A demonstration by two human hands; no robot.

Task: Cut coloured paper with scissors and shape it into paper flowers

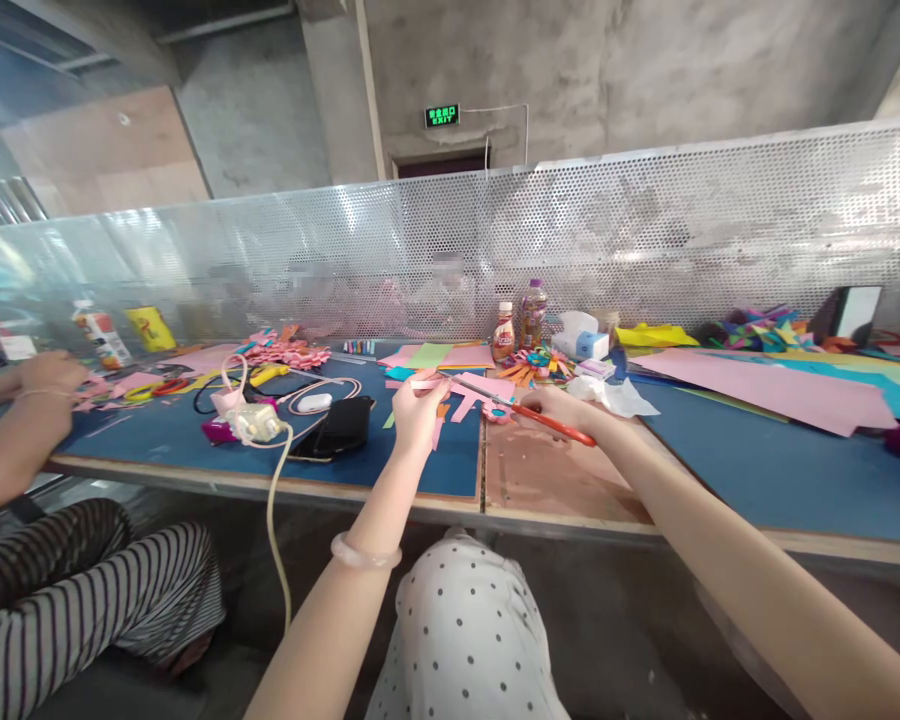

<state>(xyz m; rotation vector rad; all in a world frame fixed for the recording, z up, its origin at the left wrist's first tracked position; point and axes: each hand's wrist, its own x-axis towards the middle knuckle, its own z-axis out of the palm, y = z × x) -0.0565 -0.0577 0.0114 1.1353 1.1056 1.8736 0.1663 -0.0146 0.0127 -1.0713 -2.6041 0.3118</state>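
My right hand (557, 408) is closed round a pair of scissors (551, 424) with orange-red handles. Their blades point left, toward my left hand (420, 402). Pinched between the left fingers is a small piece of pink paper (429, 383), close to the blade tips; whether the blades touch it I cannot tell. Beneath and behind the hands lie cut pink paper strips (465, 405). A paper flower (497, 411) in pink and blue sits under the scissors, partly hidden by them.
Left of my hands lie a black phone (345, 424), a white earbud case (314, 402) and a power strip (259, 422) with a cable hanging off the edge. Bottles (534, 318), tissues (619, 395) and pink sheets (780, 385) stand or lie behind and right. A co-worker's hands (45, 385) are far left.
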